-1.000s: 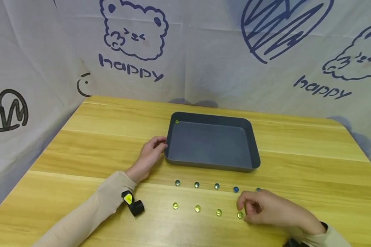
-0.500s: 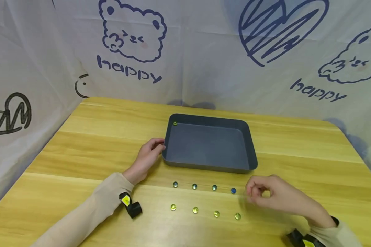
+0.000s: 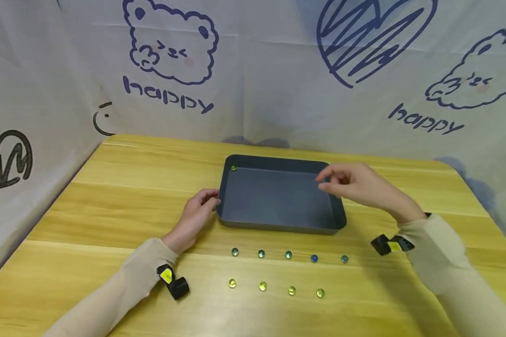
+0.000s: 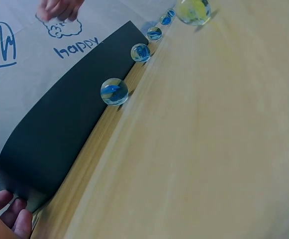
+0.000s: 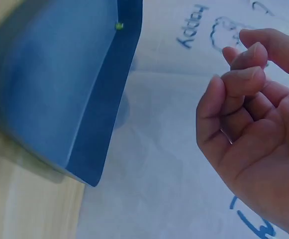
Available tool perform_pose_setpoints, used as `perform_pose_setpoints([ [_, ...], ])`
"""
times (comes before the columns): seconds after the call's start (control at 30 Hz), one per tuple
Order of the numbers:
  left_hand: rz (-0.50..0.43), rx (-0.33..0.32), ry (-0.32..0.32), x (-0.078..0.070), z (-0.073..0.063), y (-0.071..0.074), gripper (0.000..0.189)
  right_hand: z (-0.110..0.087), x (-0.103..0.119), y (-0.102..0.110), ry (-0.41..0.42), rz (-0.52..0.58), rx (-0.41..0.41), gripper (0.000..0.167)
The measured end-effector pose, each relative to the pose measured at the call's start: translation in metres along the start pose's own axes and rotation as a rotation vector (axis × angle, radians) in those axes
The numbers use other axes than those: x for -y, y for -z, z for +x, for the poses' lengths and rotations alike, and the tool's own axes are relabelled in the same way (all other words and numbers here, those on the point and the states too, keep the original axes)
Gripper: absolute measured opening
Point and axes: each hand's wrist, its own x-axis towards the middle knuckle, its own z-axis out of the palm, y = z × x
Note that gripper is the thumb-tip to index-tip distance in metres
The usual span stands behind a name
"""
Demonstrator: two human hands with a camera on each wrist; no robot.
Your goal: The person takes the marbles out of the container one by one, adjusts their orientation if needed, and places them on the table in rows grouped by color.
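Observation:
A dark grey baking tray (image 3: 278,196) stands on the table, with one yellow-green marble (image 5: 119,26) in its far left corner. My left hand (image 3: 191,217) holds the tray's left side, its fingertips (image 4: 16,211) against the near corner. Over the tray's right wall hovers my right hand (image 3: 354,185), thumb and index finger apart, the other fingers bent; I see nothing between them. In front of the tray lies a row of several blue-streaked marbles (image 3: 288,254). Nearer to me is a second row, of yellow marbles (image 3: 292,290).
The wooden table (image 3: 122,201) reaches back to a white cloth (image 3: 274,93) with drawings on it. Another cloth hangs at the left. Black wrist cameras are strapped to both of my sleeves (image 3: 434,252).
My right hand has lifted away from the right end of the marble rows and moved forward to the tray. The rightmost blue marble is uncovered. My left hand keeps its place at the tray.

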Motion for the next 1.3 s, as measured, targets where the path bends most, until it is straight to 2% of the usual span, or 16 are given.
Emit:
perform_pose_setpoints([
  [0.13, -0.011, 0.006, 0.005, -0.001, 0.0, 0.002, 0.04, 0.033, 0.001, 0.005, -0.018, -0.024, -0.028, 0.027],
  [0.27, -0.016, 0.009, 0.006, -0.001, 0.0, 0.002, 0.041, 0.064, 0.002, 0.003, -0.057, -0.003, -0.049, 0.03],
  [0.43, -0.016, 0.005, 0.0, -0.001, -0.001, 0.002, 0.041, 0.095, -0.001, -0.01, -0.065, 0.058, -0.079, 0.029],
  [0.57, -0.008, 0.005, -0.001, -0.001, -0.001, 0.002, 0.041, 0.117, -0.003, -0.024, -0.071, 0.07, -0.066, 0.028],
  [0.9, -0.01, 0.01, -0.006, -0.001, 0.002, 0.0, 0.041, 0.16, 0.01, -0.055, -0.077, -0.042, -0.017, 0.03],
  [1.07, -0.014, 0.01, -0.02, -0.003, 0.003, -0.001, 0.039, 0.178, 0.007, -0.075, -0.145, -0.061, 0.004, 0.024],
  [1.3, -0.018, -0.002, -0.011, -0.002, 0.0, 0.001, 0.039, 0.194, 0.009, -0.103, -0.214, -0.064, 0.024, 0.038],
])
